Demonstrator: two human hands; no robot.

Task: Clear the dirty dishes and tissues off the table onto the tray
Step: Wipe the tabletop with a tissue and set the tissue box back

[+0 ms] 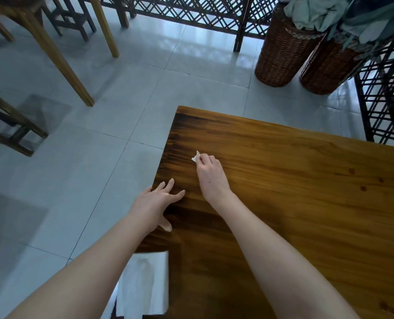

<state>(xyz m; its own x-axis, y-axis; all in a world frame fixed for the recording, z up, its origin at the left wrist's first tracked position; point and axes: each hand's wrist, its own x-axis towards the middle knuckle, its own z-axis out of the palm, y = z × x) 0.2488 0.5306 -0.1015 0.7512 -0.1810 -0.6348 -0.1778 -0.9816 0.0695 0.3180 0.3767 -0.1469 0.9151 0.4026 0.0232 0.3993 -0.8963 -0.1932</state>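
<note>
Tissue pickup step: the grip of the right hand pinches a tissue scrap on the table, with the left hand spread flat just behind it. Next I'd guess it gets lifted to the tray, which I can't see here.

Table: amber-brown wood, long streaky grain, a few dark knots, near-black scorched shading along the left edge. Tissue scrap: white. Floor: pale grey-blue glossy tiles, thin dark grout lines in a grid. Lattice screen: black, diamond criss-cross pattern. Two wicker baskets: reddish-brown, fine woven texture. Foliage on top of them: dull grey-green. Stool: dark brown wood. Legs of a second table: light yellowish wood. Flat item at bottom: white, identity unclear.
</note>
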